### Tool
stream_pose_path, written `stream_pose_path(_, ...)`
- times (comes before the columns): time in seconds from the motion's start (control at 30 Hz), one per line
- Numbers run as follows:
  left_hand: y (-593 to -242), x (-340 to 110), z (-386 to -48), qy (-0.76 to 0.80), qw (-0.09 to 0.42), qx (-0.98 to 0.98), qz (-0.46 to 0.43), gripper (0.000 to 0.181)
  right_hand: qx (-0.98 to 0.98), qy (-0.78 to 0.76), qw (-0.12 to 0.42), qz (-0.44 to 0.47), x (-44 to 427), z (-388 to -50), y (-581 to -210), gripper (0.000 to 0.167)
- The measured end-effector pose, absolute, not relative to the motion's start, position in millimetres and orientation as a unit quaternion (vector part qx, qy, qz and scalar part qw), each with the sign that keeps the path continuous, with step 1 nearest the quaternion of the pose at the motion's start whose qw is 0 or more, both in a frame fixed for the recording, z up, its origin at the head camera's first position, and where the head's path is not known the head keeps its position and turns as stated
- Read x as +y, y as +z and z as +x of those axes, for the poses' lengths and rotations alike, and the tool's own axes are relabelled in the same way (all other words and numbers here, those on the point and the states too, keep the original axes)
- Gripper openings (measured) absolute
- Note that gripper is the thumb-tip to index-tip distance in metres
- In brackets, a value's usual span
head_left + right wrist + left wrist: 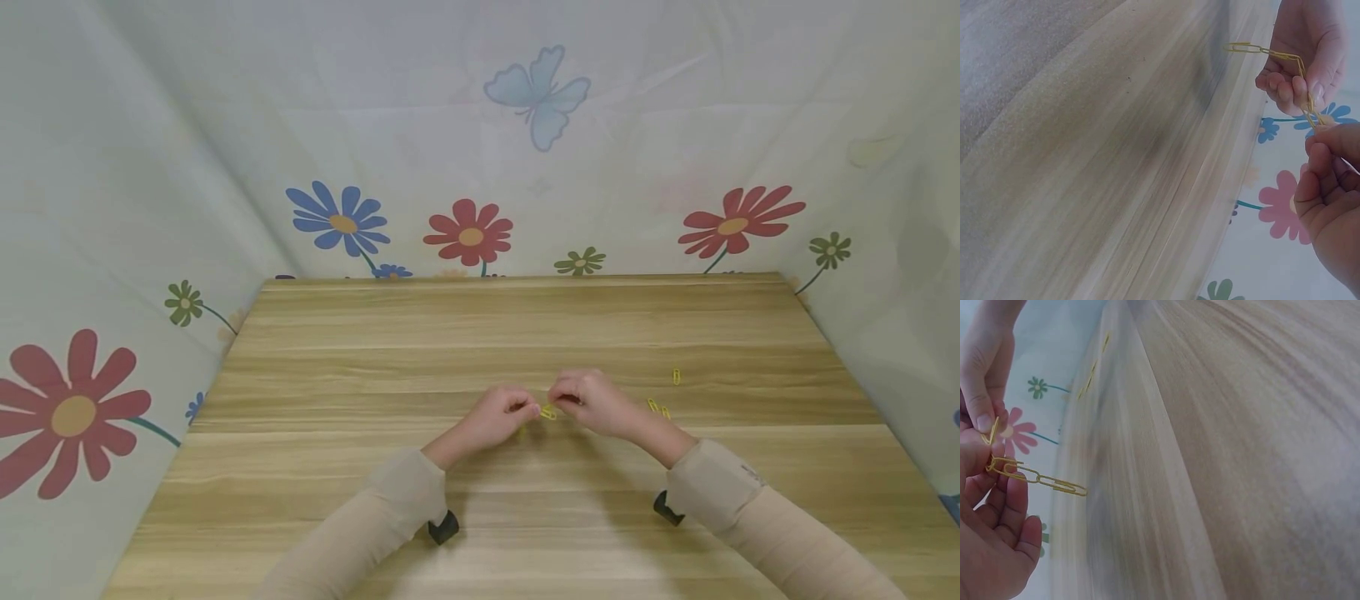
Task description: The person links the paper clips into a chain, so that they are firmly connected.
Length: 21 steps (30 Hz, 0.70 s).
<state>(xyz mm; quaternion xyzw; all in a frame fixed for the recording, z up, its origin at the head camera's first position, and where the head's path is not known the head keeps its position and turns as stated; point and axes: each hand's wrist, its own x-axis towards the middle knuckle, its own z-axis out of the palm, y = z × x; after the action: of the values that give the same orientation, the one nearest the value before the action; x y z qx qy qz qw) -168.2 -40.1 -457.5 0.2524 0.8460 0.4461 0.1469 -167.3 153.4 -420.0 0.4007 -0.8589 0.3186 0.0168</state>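
Observation:
Yellow paper clips linked in a short chain (1041,478) hang from the fingers of my left hand (495,415), which pinches the chain's upper end. Facing it, my right hand (596,404) pinches another yellow clip (994,431) between thumb and forefinger. In the right wrist view the two hands nearly meet, and the clips (1311,115) between them touch or overlap; whether they are hooked together I cannot tell. The chain's free end (1244,47) dangles below the left hand's fingers.
On the wooden table (375,350), a loose yellow clip (677,377) lies to the right, with more clips (665,412) nearer the right forearm. Black straps (443,527) show at both sleeves. A flowered cloth (637,167) stands behind and beside the table.

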Motion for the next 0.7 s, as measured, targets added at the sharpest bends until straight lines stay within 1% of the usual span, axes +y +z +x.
stream_pose_path(0.23, -457.7, -41.0, -168.9, 0.446, 0.155, 0.844, 0.252, 0.022, -0.872, 0.336, -0.012, 0.356, 152.2, -165.6, -417.5, 0.007)
stream_pose_path(0.43, -457.3, -41.6, -168.6, 0.449, 0.155, 0.843, 0.253, 0.021, -0.871, 0.366, -0.023, 0.327, 151.9, -164.9, -418.2, 0.005)
stream_pose_path(0.53, -457.8, -41.6, -168.7, 0.452, 0.157, 0.841, 0.252, 0.021, -0.87, 0.377, -0.029, 0.317, 152.1, -164.6, -417.9, 0.002)
stream_pose_path(0.7, -458.3, -41.6, -168.8, 0.462, 0.159, 0.836, 0.248, 0.021, -0.87, 0.377, -0.034, 0.316, 152.3, -165.0, -418.1, 0.002)
